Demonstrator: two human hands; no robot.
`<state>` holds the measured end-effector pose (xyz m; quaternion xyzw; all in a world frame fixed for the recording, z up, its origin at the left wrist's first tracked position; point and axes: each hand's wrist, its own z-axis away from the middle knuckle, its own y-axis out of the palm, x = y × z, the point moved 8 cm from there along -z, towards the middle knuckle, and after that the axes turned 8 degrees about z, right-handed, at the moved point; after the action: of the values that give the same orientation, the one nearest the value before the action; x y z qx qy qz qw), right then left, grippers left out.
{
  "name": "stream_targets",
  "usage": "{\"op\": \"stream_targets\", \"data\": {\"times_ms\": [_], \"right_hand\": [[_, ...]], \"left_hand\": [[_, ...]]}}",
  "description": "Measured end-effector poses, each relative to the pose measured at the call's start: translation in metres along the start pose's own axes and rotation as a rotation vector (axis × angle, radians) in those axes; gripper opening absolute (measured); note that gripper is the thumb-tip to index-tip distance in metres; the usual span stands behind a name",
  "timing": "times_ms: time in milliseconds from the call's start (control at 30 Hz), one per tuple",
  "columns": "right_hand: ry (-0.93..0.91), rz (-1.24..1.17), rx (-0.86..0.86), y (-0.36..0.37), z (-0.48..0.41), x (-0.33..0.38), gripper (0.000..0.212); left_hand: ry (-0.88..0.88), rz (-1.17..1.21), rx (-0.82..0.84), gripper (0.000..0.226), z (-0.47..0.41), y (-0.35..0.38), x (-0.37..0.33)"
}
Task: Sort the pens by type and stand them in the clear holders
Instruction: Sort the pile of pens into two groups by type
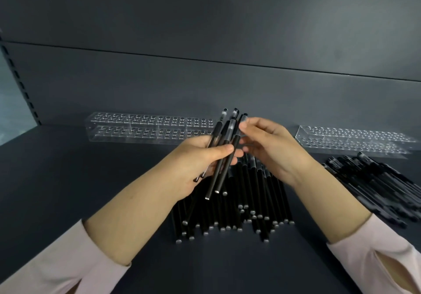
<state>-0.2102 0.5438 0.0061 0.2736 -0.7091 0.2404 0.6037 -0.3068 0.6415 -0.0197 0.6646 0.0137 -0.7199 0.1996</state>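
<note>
My left hand [200, 157] grips a small bundle of black pens [224, 154] with clear caps, tilted so the caps point up and away from me. My right hand [271, 143] pinches the cap end of one pen in that bundle with its fingertips. Below both hands lies a large pile of black pens [237, 209] with silver end plugs facing me. A clear holder [145, 127] with rows of holes stands at the back left, with no pens in it. A second clear holder [350, 138] stands at the back right.
Another heap of black pens with clear caps [385, 186] lies at the right, in front of the second holder. The dark tabletop [68, 168] meets a dark back wall. A slotted shelf upright [20, 84] runs up the far left.
</note>
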Motion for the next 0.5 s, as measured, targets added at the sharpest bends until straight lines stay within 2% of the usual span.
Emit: {"op": "stream_targets", "data": {"times_ms": [67,133,167,267,500], "right_hand": [[0.029,-0.141,-0.007,-0.002,0.000,-0.001,0.007],[0.024,-0.272,-0.087,-0.011,-0.001,-0.001,0.005],[0.002,-0.263,-0.142,-0.018,-0.002,0.000,0.004],[-0.094,0.005,-0.241,-0.029,-0.001,0.003,0.015],[-0.278,0.506,-0.126,-0.001,0.002,0.006,0.020]], "left_hand": [[0.032,0.007,-0.035,0.016,-0.001,-0.005,-0.003],[0.052,0.029,-0.103,0.014,-0.003,-0.015,-0.008],[0.052,0.052,-0.139,0.013,-0.003,-0.021,-0.010],[0.030,0.139,-0.216,0.014,-0.005,-0.034,-0.013],[0.039,0.283,-0.175,0.020,-0.007,-0.037,-0.020]]}}
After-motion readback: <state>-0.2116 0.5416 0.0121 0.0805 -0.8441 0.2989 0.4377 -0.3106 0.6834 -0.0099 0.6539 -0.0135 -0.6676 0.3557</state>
